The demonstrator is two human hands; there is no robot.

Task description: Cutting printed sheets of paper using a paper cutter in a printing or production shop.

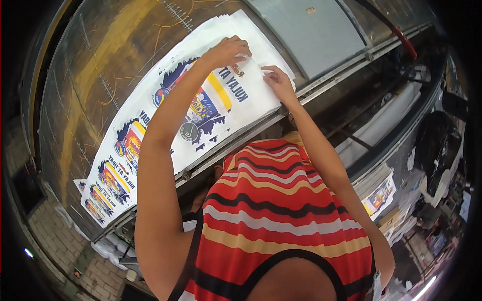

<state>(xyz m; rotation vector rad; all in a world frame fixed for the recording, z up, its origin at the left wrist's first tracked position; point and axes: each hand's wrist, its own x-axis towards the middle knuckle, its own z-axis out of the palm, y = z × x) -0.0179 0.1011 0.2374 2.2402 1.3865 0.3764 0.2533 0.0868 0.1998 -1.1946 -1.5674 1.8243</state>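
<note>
A long white printed sheet (165,130), bearing a row of repeated blue, yellow and red designs, lies along the table on other white layers. My left hand (228,52) is at its far right part, fingers bent down and closed on the white material. Lower and to the right, my right hand (279,84) has thumb and fingers closed at a slightly raised edge of the same sheet. A crease runs between the two hands. The fingertips of my left hand are partly hidden, and my left forearm covers part of the largest print.
A flat grey panel (314,32) lies to the right, beside a bar with a red end (406,45). Along the near edge of the stained brown table (90,80) runs a metal rail (351,65). Printed sheets (380,197) and a black plastic bag (437,145) are at the lower right.
</note>
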